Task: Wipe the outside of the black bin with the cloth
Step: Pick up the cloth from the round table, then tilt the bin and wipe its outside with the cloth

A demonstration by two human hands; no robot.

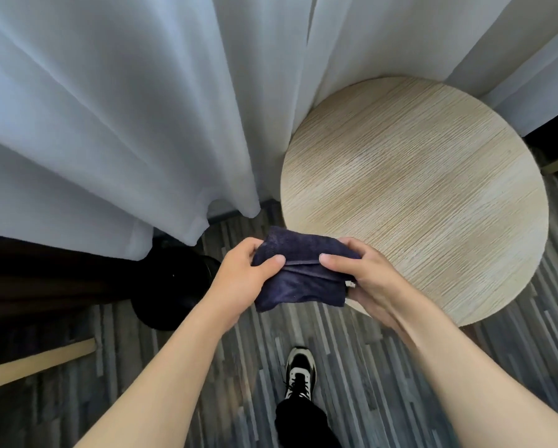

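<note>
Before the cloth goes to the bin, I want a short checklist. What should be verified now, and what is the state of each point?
1. Cloth in hand: ok. The dark blue cloth is pinched by the left hand and the right hand.
2. Cloth folded to a pad: ok, a folded edge runs between the thumbs.
3. Black bin located: ok. The black bin stands on the floor, left of the hands, partly under the white curtain.
4. Cloth touching the bin: not ok, they are apart.
5. Curtain clear of the bin's far side: cannot tell.
6. Round wooden table out of the way: ok, it is on the right.
</note>
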